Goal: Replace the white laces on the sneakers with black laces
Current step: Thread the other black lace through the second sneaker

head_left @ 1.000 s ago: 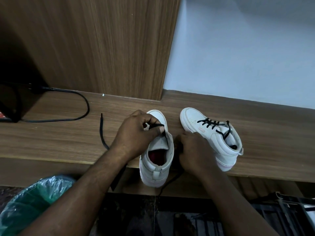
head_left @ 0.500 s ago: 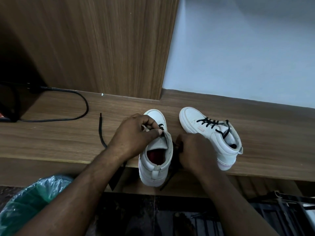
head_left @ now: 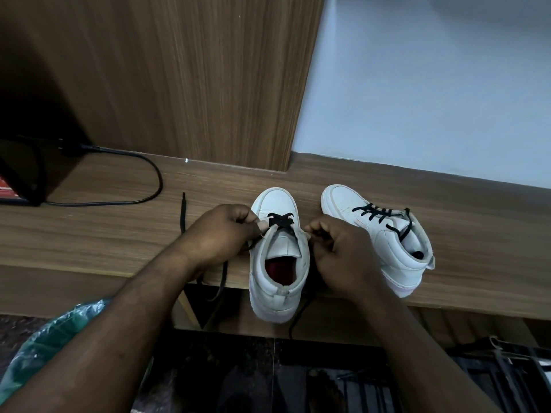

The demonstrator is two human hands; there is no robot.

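Observation:
Two white high-top sneakers stand on a wooden shelf (head_left: 89,234). The left sneaker (head_left: 278,263) has a black lace (head_left: 280,220) crossed once near its toe. My left hand (head_left: 222,234) pinches the lace at the shoe's left eyelet edge; one end trails left across the shelf. My right hand (head_left: 340,251) pinches the lace at the right eyelet side, and that end hangs down off the shelf's front. The right sneaker (head_left: 384,236) is laced in black over several rows.
A black power cable (head_left: 143,186) loops across the shelf at the left. A wooden panel (head_left: 179,79) and a pale wall (head_left: 432,84) rise behind. Below the shelf sit a green plastic-lined bin (head_left: 50,335) at left and a dark rack (head_left: 507,368) at right.
My left hand has drawn back off the toe, uncovering a black cross of lace there. My right hand has moved up to the shoe's right eyelet edge.

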